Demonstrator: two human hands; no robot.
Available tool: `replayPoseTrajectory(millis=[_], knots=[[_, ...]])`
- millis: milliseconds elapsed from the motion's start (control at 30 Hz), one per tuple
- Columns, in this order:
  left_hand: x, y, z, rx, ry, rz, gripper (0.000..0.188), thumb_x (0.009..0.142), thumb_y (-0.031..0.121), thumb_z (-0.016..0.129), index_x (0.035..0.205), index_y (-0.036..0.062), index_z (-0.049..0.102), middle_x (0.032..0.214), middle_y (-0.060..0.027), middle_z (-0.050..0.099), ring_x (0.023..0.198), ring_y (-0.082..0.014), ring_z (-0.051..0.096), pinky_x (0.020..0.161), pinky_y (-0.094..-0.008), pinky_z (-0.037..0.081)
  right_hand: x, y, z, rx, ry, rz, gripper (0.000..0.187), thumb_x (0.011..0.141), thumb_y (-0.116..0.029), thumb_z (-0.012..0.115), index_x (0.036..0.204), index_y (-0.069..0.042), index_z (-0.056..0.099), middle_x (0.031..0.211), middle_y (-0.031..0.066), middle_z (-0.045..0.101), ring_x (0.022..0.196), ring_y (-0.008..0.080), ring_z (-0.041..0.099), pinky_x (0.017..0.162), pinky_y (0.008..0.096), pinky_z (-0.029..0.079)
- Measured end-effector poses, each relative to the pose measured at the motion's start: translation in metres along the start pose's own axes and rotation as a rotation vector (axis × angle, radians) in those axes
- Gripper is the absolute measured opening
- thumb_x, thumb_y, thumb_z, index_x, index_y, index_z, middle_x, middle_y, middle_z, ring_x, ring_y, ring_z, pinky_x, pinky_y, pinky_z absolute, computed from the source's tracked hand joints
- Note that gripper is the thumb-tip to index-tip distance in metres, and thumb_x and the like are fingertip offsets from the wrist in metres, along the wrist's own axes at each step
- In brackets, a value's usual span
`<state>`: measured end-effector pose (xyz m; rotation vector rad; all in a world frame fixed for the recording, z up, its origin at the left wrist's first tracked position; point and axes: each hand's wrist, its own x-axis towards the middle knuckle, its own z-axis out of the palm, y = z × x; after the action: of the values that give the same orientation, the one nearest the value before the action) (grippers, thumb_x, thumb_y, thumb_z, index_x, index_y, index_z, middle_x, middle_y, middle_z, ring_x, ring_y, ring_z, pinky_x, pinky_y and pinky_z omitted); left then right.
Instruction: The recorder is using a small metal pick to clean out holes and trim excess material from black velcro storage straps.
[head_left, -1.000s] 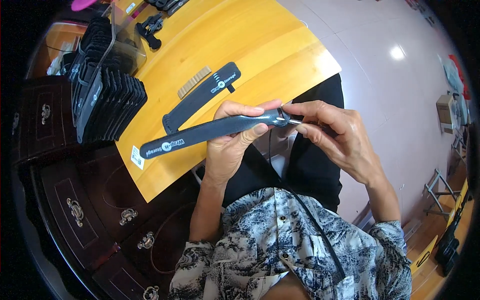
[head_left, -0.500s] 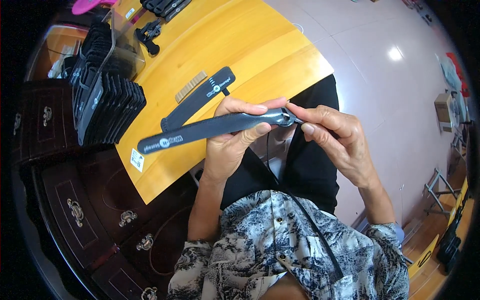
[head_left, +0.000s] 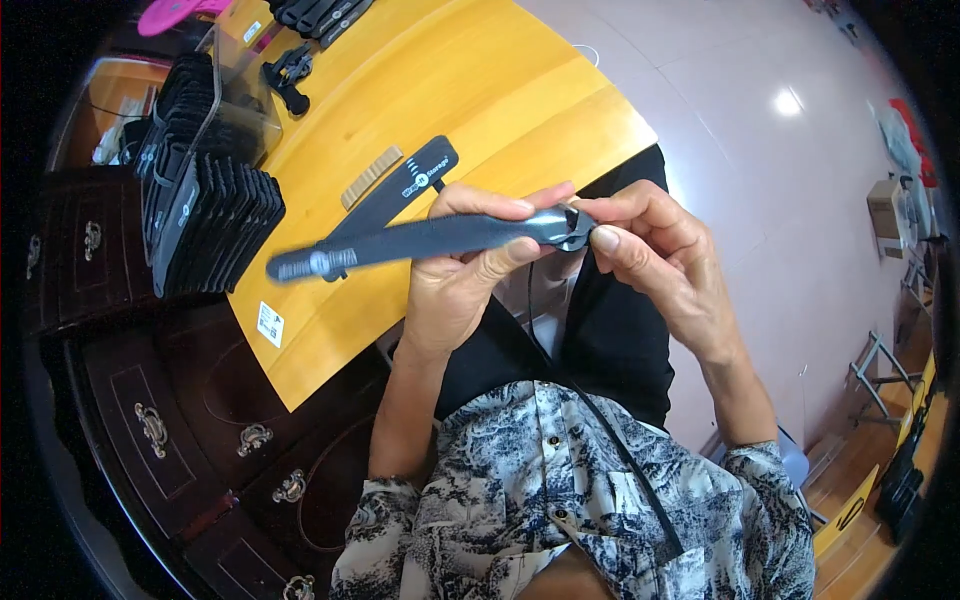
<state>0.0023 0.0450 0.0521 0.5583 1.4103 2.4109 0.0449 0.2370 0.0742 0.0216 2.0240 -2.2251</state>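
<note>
A black storage strap [head_left: 400, 243] with pale print lies across my left hand [head_left: 455, 285], which is closed on it, thumb in front and fingers behind. Its long free part points left over the table and looks slightly blurred. At the right end, a dark opening shows in the curled, shiny tip. My right hand [head_left: 665, 265] is closed in a pinch at that tip, thumb and index finger touching it. Whether a small separate piece sits between these fingertips is hidden. Behind the held strap, a second black strap [head_left: 385, 197] lies on the table, beside a ribbed tan strip [head_left: 371, 177].
On the yellow wooden table [head_left: 500, 95], a clear bin [head_left: 245, 95] and stacked black straps [head_left: 215, 225] stand at the left. A black buckle-like piece [head_left: 290, 75] lies farther back. Dark drawers [head_left: 150, 430] flank the table. A thin black cord [head_left: 610, 440] crosses my shirt.
The held strap's left end has risen slightly, and its tip has turned in my fingers. My right fingertips have closed in nearer the tip, covering the thin grey piece seen there before.
</note>
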Motion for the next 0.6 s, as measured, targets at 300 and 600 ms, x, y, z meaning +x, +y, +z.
replayPoseTrajectory(millis=[300,600], knots=[[-0.002,-0.007,0.021,-0.244,0.148,-0.121,0.033,0.09,0.008,0.061,0.118,-0.0049,0.049,0.113,-0.0163,0.058,0.103,-0.0206,0.06,0.09,-0.0345,0.053,0.003,-0.005,0.007,-0.526,0.076,-0.525,0.027,0.081,0.005,0.06,0.107,0.0,0.062,0.082,0.0114,0.062,0.066,0.0201,0.062,0.058,0.0293,0.049],[-0.003,0.006,0.018,-0.029,0.115,-0.214,0.022,0.09,0.002,0.057,0.109,-0.0072,0.054,0.096,-0.0144,0.063,0.081,-0.018,0.065,0.074,-0.0295,0.057,0.002,-0.013,0.007,-0.465,0.007,-0.421,0.024,0.081,0.001,0.061,0.105,0.0,0.062,0.082,0.0121,0.062,0.07,0.0211,0.065,0.061,0.0284,0.05]])
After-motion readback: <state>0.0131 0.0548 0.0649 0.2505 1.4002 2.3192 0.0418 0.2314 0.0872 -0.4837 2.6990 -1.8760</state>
